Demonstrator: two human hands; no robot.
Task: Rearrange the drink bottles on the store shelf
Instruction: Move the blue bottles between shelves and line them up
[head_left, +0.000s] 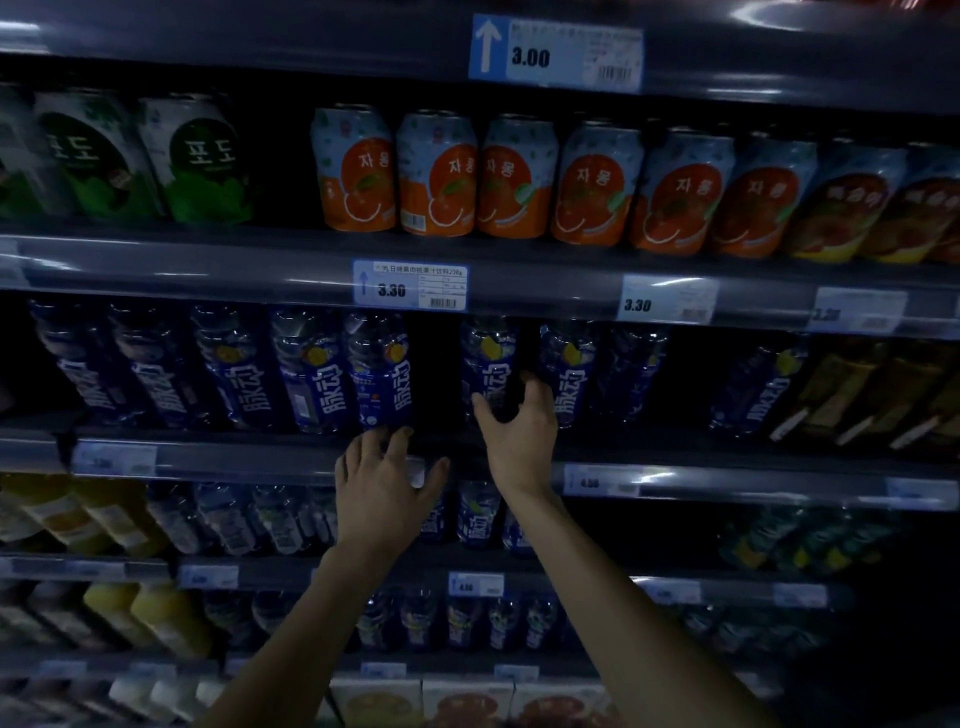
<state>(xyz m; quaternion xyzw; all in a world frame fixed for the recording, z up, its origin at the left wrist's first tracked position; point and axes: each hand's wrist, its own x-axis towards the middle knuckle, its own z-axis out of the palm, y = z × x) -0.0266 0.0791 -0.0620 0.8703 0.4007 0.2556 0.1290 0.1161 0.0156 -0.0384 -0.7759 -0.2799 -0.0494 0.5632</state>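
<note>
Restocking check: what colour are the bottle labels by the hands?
Labels: dark blue, white lettering; head view.

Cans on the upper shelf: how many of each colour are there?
Green cans: 3, one cut by the frame edge
Bright orange cans: 6
Darker orange cans, far right: at least 2, blurred
Total: at least 11

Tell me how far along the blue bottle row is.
Done: five blue bottles stand close-packed at the left of the shelf. In hand: the right hand curls round the next bottle, just past a gap; the left hand is spread open at the shelf edge beneath the row's end. Left: closing that gap, and the wider dark one before the far bottle.
</note>
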